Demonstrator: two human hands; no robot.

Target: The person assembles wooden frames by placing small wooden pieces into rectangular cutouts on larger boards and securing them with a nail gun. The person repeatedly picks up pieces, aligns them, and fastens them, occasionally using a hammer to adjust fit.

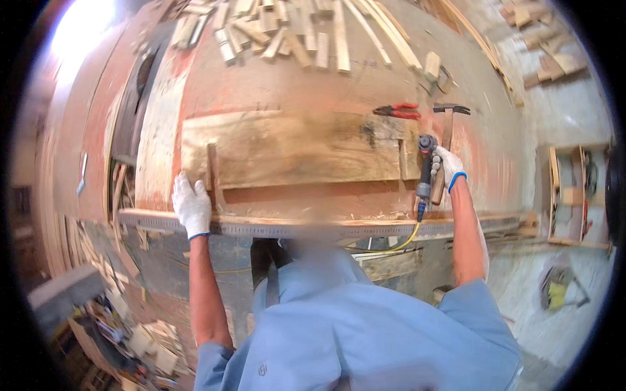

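Observation:
A wide wooden board [293, 153] lies across the workbench, with a short upright strip near each end. My left hand [192, 203], in a white glove, rests by the board's left end at the bench's near edge, fingers partly spread and holding nothing. At the board's right end, my gloved right hand [448, 167] has its fingers curled against an air grinder [426, 173] with a dark body and a yellow hose [407, 242]. Just beside the grinder, partly under that hand, lies a claw hammer [447, 130] with a wooden handle.
Red-handled pliers [399, 111] lie beyond the board. Many wood offcuts [274, 29] are heaped at the bench's far side. A metal rule [261, 229] runs along the near edge. A wooden tool box [580, 195] stands at right; scraps [156, 345] litter the lower left. A blur covers the middle.

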